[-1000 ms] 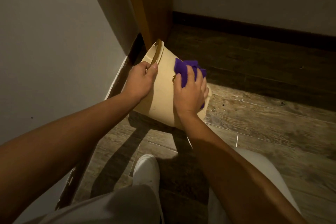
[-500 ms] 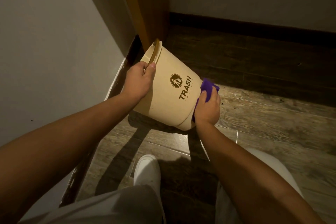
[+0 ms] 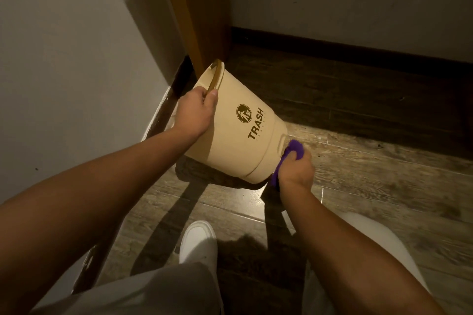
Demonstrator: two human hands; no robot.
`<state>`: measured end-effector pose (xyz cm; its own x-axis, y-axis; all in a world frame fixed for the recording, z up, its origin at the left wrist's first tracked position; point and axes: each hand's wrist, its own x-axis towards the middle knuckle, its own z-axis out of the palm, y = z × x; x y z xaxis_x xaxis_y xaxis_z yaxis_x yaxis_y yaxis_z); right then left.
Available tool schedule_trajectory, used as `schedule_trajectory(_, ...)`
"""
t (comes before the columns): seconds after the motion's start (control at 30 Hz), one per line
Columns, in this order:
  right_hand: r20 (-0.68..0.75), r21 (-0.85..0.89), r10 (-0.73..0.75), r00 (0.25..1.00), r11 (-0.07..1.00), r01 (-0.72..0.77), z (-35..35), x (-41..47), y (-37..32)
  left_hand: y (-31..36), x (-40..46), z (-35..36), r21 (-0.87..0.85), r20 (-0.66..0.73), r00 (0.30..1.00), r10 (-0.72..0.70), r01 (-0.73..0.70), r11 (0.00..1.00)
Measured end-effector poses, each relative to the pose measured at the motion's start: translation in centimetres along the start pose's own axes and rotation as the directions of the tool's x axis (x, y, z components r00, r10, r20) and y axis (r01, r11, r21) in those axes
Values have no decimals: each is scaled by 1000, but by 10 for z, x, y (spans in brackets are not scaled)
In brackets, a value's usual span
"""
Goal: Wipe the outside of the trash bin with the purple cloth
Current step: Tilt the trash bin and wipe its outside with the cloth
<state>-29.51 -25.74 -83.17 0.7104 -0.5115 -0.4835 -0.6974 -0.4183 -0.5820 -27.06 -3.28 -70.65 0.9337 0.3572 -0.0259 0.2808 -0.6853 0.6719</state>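
Note:
A cream trash bin (image 3: pixel 238 140) with a brown rim and a brown "TRASH" print is tilted, its mouth turned toward the left wall and its base lifted toward the right. My left hand (image 3: pixel 195 110) grips the bin's rim, thumb on the outer wall. My right hand (image 3: pixel 295 171) is closed on the purple cloth (image 3: pixel 294 149), pressing it against the bin's base edge at the lower right. Most of the cloth is hidden under my fingers.
A white wall (image 3: pixel 71 64) with a dark skirting runs along the left, and a wooden door frame (image 3: pixel 194 13) stands behind the bin. The floor (image 3: pixel 371 176) is wood-look plank. My white shoe (image 3: pixel 198 241) and light trousers are below the bin.
My right hand slid the cloth from the bin's upper side, over the print, down to the base edge. The print is now uncovered. My left hand kept its hold on the rim.

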Motion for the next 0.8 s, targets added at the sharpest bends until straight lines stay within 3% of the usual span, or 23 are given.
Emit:
schedule_trajectory(0.1, -124, 232, -244, 962, 935, 267, -13, -8, -41, 11, 2, 0, 12, 29, 999, 19, -19, 1000)
schedule_trajectory(0.17, -91, 301, -410, 908, 857, 417, -19, -17, -66, 20, 4, 0, -14, 67, 998, 15, -14, 1000)
schedule_trajectory(0.3, -82, 434, -492, 867, 765, 476, -23, -37, -85, 38, 20, -4, -70, 230, 973, -32, 50, 996)
schedule_trajectory(0.4, -66, 482, -475, 878, 755, 445, -18, -46, -87, 39, 27, -17, -144, 512, 859, 10, 74, 987)
schedule_trajectory(0.53, -53, 500, -407, 912, 779, 377, -18, -42, -84, 11, 20, -28, 77, 728, 685, 32, -128, 989)
schedule_trajectory(0.63, -53, 512, -356, 933, 793, 331, -20, -37, -87, -6, 15, -39, 70, 711, 703, 23, -103, 992)
schedule_trajectory(0.8, -72, 530, -370, 926, 773, 350, -23, -37, -95, 17, 25, -49, -77, 501, 852, 153, -132, 988)
